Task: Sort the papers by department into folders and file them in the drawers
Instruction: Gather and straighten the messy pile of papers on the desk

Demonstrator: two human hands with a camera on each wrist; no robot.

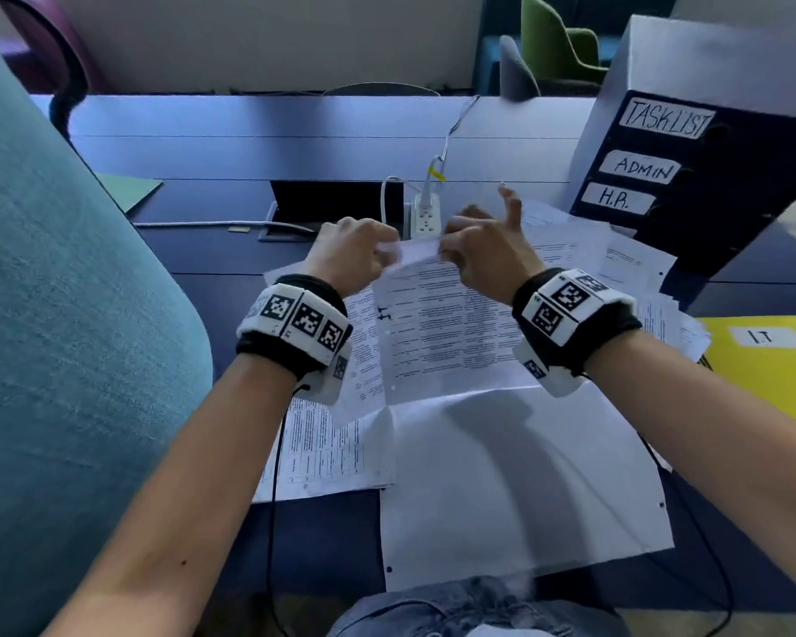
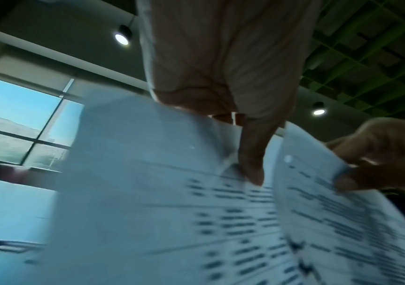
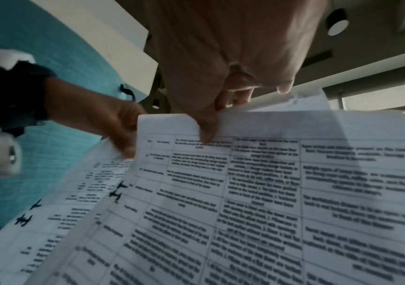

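Observation:
Both hands hold printed table sheets up above the desk. My left hand (image 1: pixel 380 250) pinches the top edge of one sheet (image 2: pixel 148 202) between thumb and fingers. Next to it, my right hand (image 1: pixel 453 252) pinches the top edge of another sheet (image 3: pixel 269 192), index finger sticking up. The two sheets overlap and part slightly at the top; handwritten marks (image 3: pixel 117 191) run along a left margin. A yellow folder (image 1: pixel 763 374) labelled IT lies at the right. The drawer unit (image 1: pixel 690 186) carries labels TASKLIST, ADMIN and H.R.
More printed papers (image 1: pixel 616 255) lie scattered below the drawer unit and under my hands, and a large blank sheet (image 1: pixel 525 489) lies near the desk's front edge. A green folder (image 1: pixel 129 190) lies far left, a power strip (image 1: pixel 426 218) behind my hands, a teal chair back (image 1: pixel 65 337) at left.

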